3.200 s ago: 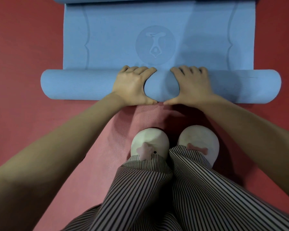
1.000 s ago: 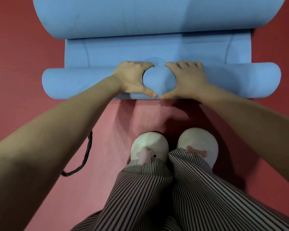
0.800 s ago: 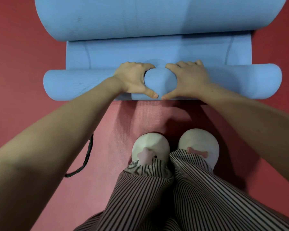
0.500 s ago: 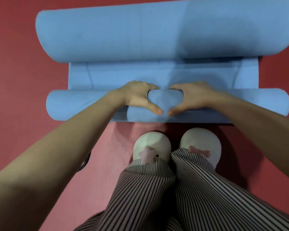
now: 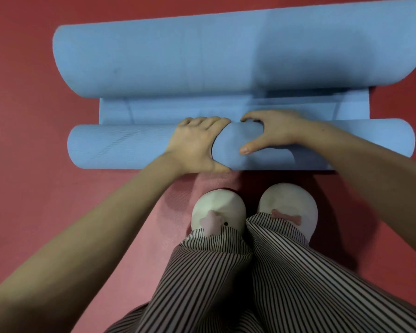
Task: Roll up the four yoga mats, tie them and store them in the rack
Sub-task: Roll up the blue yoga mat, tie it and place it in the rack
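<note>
Head camera looks straight down on a blue yoga mat (image 5: 226, 106) lying across a red floor (image 5: 22, 92), with the person's white slippers (image 5: 252, 210) and striped trousers (image 5: 250, 272) near the bottom. The near end of the mat is wound into a tight roll (image 5: 120, 147) running left to right; the far end curls up in a big loose hump (image 5: 178, 56), and only a narrow flat strip shows between the two.

The left hand (image 5: 197, 145) lies palm down over the roll's middle, fingers curved across its top. The right hand (image 5: 274, 131) is just beside it, fingers hooked over the far side and thumb spread — both press and cup the roll rather than clench it.

By my reading this mat is most of the way rolled, with the last strip and the hump left to take in. Nothing is tied yet. A paler pink mat (image 5: 173, 224) lies flat under the feet — apparently not yet rolled. No rack is in view, nor any other mats.
</note>
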### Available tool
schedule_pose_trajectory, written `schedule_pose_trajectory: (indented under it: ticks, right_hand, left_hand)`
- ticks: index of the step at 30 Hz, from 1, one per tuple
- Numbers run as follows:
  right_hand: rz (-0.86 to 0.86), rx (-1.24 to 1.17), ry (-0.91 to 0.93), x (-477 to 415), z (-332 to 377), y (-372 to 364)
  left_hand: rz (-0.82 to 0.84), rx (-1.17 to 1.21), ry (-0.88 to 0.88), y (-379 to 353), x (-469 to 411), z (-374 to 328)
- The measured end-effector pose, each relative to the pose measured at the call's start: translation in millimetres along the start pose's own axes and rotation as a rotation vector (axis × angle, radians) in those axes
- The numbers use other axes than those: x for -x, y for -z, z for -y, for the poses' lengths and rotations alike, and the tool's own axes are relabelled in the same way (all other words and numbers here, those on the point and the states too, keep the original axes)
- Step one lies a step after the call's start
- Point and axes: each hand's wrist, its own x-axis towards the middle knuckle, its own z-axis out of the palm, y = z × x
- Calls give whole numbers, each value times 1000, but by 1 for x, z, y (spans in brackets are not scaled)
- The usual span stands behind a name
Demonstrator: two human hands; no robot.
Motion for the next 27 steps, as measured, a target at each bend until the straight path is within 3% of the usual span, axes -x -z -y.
schedule_pose_trajectory:
  ticks: [4, 8, 17, 23, 27]
  right_hand:
    - [-285, 79, 118, 13, 4, -14]
    - [-258, 389, 67, 14, 8, -26]
    - [-90, 384, 97, 7, 7, -9]
    - [-47, 326, 114, 4, 4, -6]
    - [74, 260, 57, -5, 4, 10]
  left_hand:
    - [263, 71, 123, 23, -25, 5]
    - [404, 139, 183, 38, -44, 9]
    - [619, 435, 265, 36, -47, 13]
    - [595, 490, 248, 33, -42, 10]
    - [399, 233, 153, 33, -26, 7]
